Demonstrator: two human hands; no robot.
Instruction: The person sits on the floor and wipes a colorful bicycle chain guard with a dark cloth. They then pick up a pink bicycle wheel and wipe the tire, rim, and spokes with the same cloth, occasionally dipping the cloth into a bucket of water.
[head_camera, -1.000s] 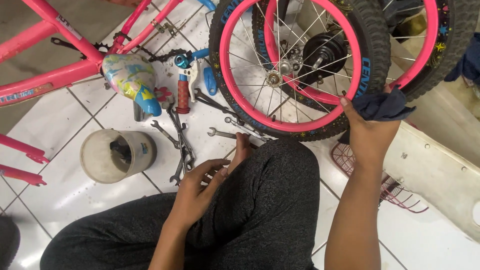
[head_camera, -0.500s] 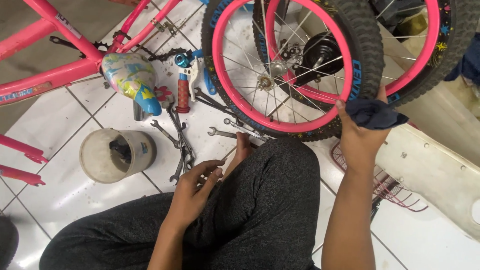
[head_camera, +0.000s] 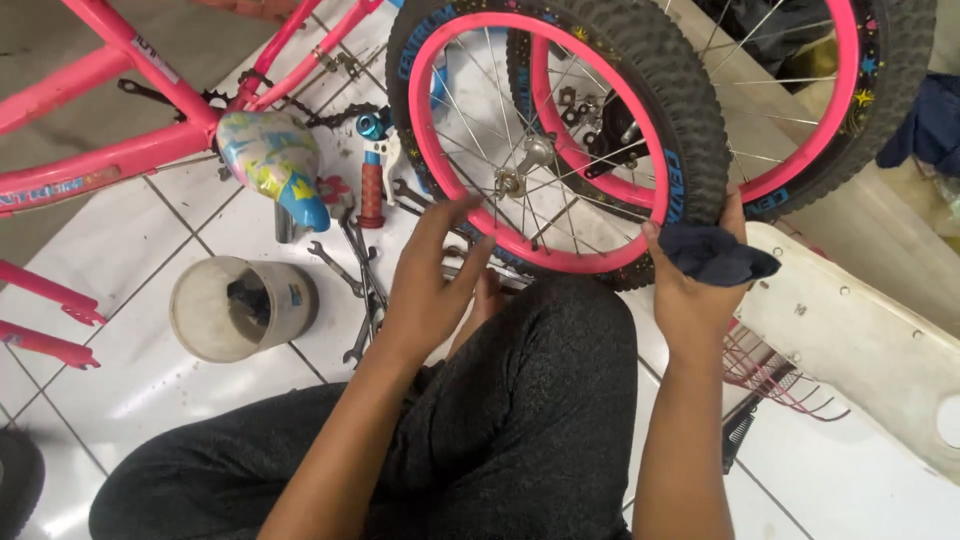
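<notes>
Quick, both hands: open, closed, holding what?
Left hand: open, fingers spread at the pink rim.
Right hand: closed on a dark cloth against the tyre.

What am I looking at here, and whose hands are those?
A camera on a person's head looks down at their own two hands and knees. The person sits on a white tiled floor. The right hand grips a small bicycle wheel with a pink rim, and holds a dark blue cloth against its black tyre. The left hand is open, fingers spread near the rim. On the floor lie wrenches, a plastic tub and a pink bicycle frame with a colourful seat.
</notes>
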